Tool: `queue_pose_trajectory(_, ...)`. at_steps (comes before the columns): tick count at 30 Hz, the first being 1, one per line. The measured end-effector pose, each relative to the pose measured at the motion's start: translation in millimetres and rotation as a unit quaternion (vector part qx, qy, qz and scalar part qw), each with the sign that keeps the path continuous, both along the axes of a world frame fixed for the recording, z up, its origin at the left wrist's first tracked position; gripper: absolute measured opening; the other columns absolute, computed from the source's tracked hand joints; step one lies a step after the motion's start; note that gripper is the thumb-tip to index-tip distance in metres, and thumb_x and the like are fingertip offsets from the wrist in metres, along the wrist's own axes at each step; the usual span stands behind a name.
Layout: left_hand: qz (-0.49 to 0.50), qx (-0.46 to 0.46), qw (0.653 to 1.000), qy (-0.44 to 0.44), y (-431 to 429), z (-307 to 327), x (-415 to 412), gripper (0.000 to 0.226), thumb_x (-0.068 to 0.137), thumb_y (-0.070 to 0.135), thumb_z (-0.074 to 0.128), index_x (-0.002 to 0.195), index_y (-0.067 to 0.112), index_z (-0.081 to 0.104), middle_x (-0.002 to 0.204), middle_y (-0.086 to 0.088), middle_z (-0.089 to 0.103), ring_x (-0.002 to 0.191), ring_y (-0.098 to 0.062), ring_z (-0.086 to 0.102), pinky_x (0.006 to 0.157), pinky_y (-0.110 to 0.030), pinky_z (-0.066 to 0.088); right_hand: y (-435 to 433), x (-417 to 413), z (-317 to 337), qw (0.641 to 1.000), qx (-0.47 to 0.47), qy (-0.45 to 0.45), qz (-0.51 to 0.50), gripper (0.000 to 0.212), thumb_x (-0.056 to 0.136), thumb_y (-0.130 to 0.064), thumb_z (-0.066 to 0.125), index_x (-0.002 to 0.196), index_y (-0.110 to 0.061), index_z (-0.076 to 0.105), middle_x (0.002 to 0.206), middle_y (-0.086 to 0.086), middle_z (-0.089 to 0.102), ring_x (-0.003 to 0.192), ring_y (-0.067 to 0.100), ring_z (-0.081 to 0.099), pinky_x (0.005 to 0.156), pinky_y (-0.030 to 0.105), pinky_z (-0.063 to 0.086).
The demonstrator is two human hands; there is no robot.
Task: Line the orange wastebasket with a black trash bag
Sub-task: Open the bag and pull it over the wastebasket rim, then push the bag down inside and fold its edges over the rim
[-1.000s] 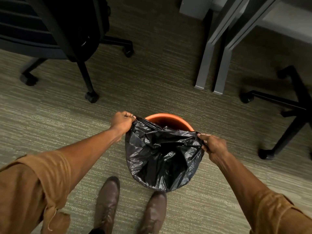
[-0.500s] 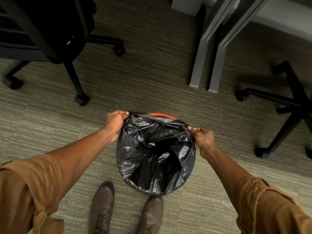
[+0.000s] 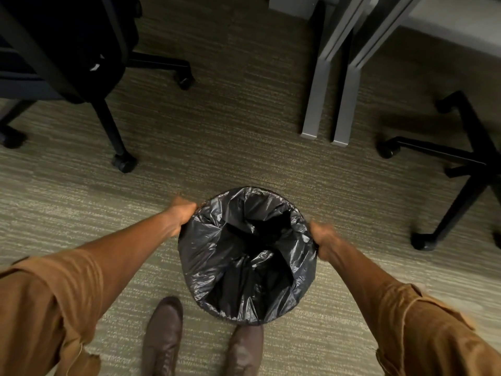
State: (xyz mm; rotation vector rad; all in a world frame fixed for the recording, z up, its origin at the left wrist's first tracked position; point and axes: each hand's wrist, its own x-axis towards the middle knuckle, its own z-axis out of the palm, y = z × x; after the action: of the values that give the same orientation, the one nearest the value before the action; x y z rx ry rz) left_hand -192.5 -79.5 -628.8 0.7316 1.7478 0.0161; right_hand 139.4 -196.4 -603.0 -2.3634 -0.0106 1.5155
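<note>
Black trash bag point(image 3: 248, 256) mouth upward, gripped by left hand point(image 3: 180, 214), right hand point(image 3: 324, 238).

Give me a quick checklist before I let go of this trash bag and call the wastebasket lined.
1. Bag mouth open: ok, the black trash bag gapes wide.
2. Far rim covered: ok, plastic wraps it and no orange shows.
3. Near rim covered: ok, the bag hangs over it above the shoes.
4. Sides tucked: cannot tell, the left hand and right hand hide them.
5. Bag pushed to the bottom: cannot tell, the inside is dark.
6. Floor space around: ok, the chair caster stands apart.
</note>
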Motion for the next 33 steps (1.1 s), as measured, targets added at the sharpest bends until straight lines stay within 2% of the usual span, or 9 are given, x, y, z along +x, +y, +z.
queue_pose_trajectory(3,-0.178,0.069,0.973,0.133,-5.2,2.2,-16.5,0.029,0.102,0.015,0.068,0.073,0.013,0.068,0.098,-0.022,0.076,0.081,-0.030,0.068,0.076,-0.038,0.050,-11.0,2.4,-6.1,0.999,-0.001,-0.041,0.023,0.029,0.103,-0.012,0.068,0.079,0.004,0.069,0.072,0.022,0.075,0.047,0.023,0.064,0.040,0.025,0.047)
queue_pose_trajectory(6,-0.241,0.182,0.918,0.255,-6.5,22.4,-24.8,0.031,0.107,0.038,0.063,0.095,0.014,0.079,0.102,-0.015,0.079,0.087,-0.036,0.072,0.074,-0.040,0.055,-23.3,0.8,-4.7,0.983,0.028,-0.139,0.119,0.057,0.112,-0.048,0.047,0.084,-0.004,0.068,0.090,0.021,0.073,0.075,0.029,0.065,0.065,0.033,0.046)
queue_pose_trajectory(9,-0.171,0.225,0.935,0.212,-11.2,47.0,-22.4,0.056,0.109,0.059,0.049,0.098,0.011,0.075,0.075,-0.009,0.070,0.060,-0.021,0.057,0.055,-0.029,0.039,-32.4,-12.1,19.5,0.948,0.107,-0.265,0.141,0.064,0.112,-0.055,0.033,0.107,-0.003,0.070,0.092,0.011,0.068,0.085,0.031,0.065,0.071,0.035,0.045)
queue_pose_trajectory(13,-0.122,0.226,0.960,0.112,-36.1,74.2,-13.2,0.066,0.096,0.081,0.044,0.086,0.018,0.060,0.069,-0.008,0.066,0.059,-0.022,0.055,0.061,-0.032,0.047,-47.6,-40.7,47.1,0.908,0.157,-0.350,0.170,0.055,0.102,-0.066,0.053,0.114,-0.013,0.062,0.111,0.004,0.064,0.099,0.025,0.062,0.082,0.038,0.051)
queue_pose_trajectory(17,-0.116,0.166,0.977,0.060,-61.9,95.8,-0.1,0.062,0.083,0.070,0.078,0.112,0.019,0.058,0.093,0.007,0.069,0.079,-0.010,0.065,0.075,-0.032,0.059,-73.2,-70.9,61.0,0.929,0.106,-0.317,0.159,0.079,0.085,-0.063,0.080,0.136,-0.010,0.050,0.127,0.012,0.059,0.099,0.025,0.056,0.079,0.035,0.046)
queue_pose_trajectory(23,-0.101,0.094,0.990,-0.003,-73.1,80.5,-2.2,0.074,0.078,0.017,0.096,0.139,0.015,0.054,0.128,-0.002,0.074,0.106,-0.022,0.075,0.094,-0.041,0.065,-92.9,-77.6,47.3,0.977,0.123,-0.153,0.079,0.108,0.065,-0.045,0.100,0.150,-0.023,0.037,0.136,0.008,0.072,0.121,0.031,0.070,0.107,0.049,0.056)
queue_pose_trajectory(25,-0.112,0.077,0.990,-0.021,-74.8,74.6,-6.4,0.091,0.073,0.015,0.098,0.149,0.019,0.048,0.144,-0.006,0.068,0.124,-0.027,0.070,0.106,-0.045,0.060,-93.2,-72.1,42.5,0.986,0.138,-0.093,0.032,0.109,0.061,-0.032,0.104,0.150,-0.024,0.040,0.132,0.000,0.073,0.118,0.026,0.072,0.109,0.048,0.056)
queue_pose_trajectory(29,-0.104,0.121,0.987,-0.024,-85.9,72.6,-9.9,0.087,0.080,0.020,0.095,0.151,0.017,0.045,0.139,-0.003,0.067,0.122,-0.024,0.067,0.103,-0.039,0.059,-92.8,-62.0,40.6,0.980,0.184,-0.021,-0.075,0.106,0.065,-0.019,0.103,0.152,-0.020,0.042,0.129,0.006,0.073,0.110,0.023,0.075,0.103,0.046,0.061)
queue_pose_trajectory(33,-0.095,0.232,0.966,0.064,-110.7,76.7,-15.6,0.085,0.077,0.047,0.093,0.142,0.016,0.048,0.133,-0.002,0.059,0.119,-0.023,0.063,0.103,-0.040,0.058,-109.0,-71.8,54.1,0.974,0.169,-0.145,-0.035,0.116,0.061,-0.054,0.100,0.153,-0.024,0.038,0.132,0.007,0.065,0.120,0.027,0.068,0.105,0.049,0.058)
